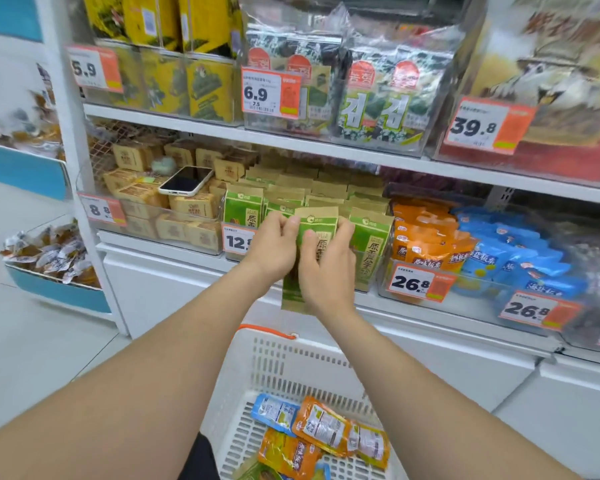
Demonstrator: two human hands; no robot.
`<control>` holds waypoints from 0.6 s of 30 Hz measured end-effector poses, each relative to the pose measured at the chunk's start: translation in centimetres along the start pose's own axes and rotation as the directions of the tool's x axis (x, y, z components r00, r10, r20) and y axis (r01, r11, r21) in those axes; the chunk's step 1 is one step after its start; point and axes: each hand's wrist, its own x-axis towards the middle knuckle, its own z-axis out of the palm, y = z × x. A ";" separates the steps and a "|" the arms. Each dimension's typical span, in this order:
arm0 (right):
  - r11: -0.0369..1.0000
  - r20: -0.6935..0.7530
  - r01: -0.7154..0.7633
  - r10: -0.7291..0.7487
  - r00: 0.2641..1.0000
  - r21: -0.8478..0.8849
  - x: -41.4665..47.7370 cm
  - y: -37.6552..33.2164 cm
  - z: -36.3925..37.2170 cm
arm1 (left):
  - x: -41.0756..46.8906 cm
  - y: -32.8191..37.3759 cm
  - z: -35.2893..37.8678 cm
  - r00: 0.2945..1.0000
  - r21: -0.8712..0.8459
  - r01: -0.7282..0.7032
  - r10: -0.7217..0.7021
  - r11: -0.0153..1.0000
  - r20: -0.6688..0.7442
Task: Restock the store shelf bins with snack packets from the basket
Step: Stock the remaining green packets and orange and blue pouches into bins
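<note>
At the shelf bin (369, 285), my left hand (274, 245) and right hand (326, 271) pinch one green packet (317, 221); more packets (321, 426) wait in the basket (291, 368).

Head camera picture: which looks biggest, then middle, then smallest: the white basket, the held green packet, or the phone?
1. white basket, though it is nearest the camera.
2. green packet.
3. phone, lying farther back on tan packets.

The left forearm (153, 358) and right forearm (413, 375) are showing bare along their whole visible length, each ending in a bare hand: left hand (272, 249), right hand (326, 268). Black clothing (201, 459) is showing at the bottom edge between them.
</note>
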 end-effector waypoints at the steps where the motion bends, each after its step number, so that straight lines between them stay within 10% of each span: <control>1: 1.000 0.034 0.009 -0.008 0.999 -0.020 0.8 -0.6 -0.2 | 0.1 0.4 0.0 0.998 -0.084 0.001 -0.006 0.996 -0.058; 10: 0.983 0.472 0.110 -0.028 0.881 -0.146 6.9 -5.5 -1.2 | 0.8 0.8 -2.5 0.923 -0.416 -0.012 -0.149 0.909 -0.355; 18: 0.950 0.077 0.308 -0.304 0.950 -0.051 7.1 -5.8 1.5 | 2.8 -1.2 -3.6 0.869 -0.297 0.052 -0.190 0.953 -0.457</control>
